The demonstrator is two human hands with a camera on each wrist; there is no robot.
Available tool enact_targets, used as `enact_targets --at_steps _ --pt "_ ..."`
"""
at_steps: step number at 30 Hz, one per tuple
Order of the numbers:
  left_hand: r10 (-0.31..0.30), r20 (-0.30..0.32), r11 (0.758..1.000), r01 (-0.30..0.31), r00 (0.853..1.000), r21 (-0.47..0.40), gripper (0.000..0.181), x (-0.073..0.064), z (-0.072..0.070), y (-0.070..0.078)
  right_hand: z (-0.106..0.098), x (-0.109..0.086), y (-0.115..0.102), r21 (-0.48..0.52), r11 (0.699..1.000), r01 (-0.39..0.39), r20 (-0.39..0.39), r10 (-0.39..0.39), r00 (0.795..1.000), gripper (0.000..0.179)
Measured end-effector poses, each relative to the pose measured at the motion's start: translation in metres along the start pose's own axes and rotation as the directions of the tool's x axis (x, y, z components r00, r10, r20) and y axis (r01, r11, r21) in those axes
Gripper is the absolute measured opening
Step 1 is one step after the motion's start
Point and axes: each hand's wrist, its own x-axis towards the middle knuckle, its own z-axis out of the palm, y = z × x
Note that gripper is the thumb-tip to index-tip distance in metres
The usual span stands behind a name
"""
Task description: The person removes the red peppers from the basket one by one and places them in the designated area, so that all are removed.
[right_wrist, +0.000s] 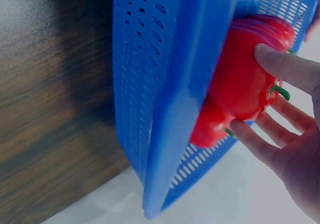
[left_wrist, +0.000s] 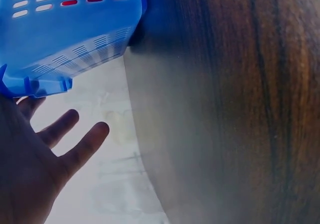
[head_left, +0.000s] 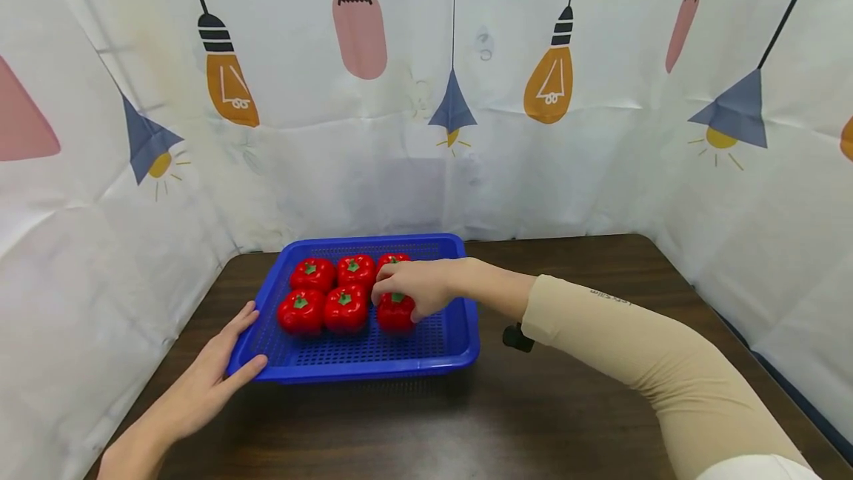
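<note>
Gripping, right hand: the right hand (head_left: 429, 287) extends over the right side of the basket, thumb on one side of the front right pepper (head_left: 395, 317) and fingers on the other, holding it from above.
Front right pepper: between the right thumb and fingers, inside the basket, well apart from the left hand; red, glossy, green stem up. Contact with the basket floor cannot be told clearly, as the right wrist view is partly covered by the rim.
Supporting side, left hand: the left hand (head_left: 212, 365) is at the front left corner of the basket, thumb at the front edge, fingers along the left side. Fingers are straight and spread wide; no pepper is in it.
Remaining peppers: the front left pepper (head_left: 301, 312) and front middle pepper (head_left: 346, 310) are side by side, between the two hands. Behind them are the back left pepper (head_left: 312, 273), back middle pepper (head_left: 356, 270) and back right pepper (head_left: 393, 258), the last partly hidden by the right hand.
Blue basket: perforated blue basket (head_left: 366, 371) on the dark brown tabletop (head_left: 566, 406).
Right sleeve: beige sleeve (head_left: 613, 339), dark lettering along its upper side.
Backdrop: white sheet (head_left: 320, 169) printed with hanging lamps.
</note>
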Motion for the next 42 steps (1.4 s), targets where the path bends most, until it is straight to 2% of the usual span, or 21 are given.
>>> enact_targets --at_steps 13,22,31,42 --pt "0.016 -0.009 1.0 -0.016 1.0 -0.022 0.071 0.004 -0.003 -0.001 -0.02 -0.047 -0.004 0.052 0.998 0.02 -0.067 -0.017 0.998 0.056" --pt "-0.005 -0.011 1.0 0.005 1.0 -0.018 0.071 0.002 -0.001 0.0 -0.036 -0.071 -0.001 0.08 0.997 0.008 -0.09 0.0 0.996 0.056" --pt "-0.012 -0.016 0.999 0.011 1.0 -0.041 0.071 0.0 0.001 0.0 -0.049 -0.093 0.017 0.104 0.994 0.033 -0.151 -0.017 0.988 0.054" --pt "-0.023 -0.019 0.999 0.022 1.0 -0.033 0.071 -0.002 0.003 -0.002 -0.052 -0.115 0.045 0.149 0.988 0.05 -0.235 -0.014 0.972 0.054"
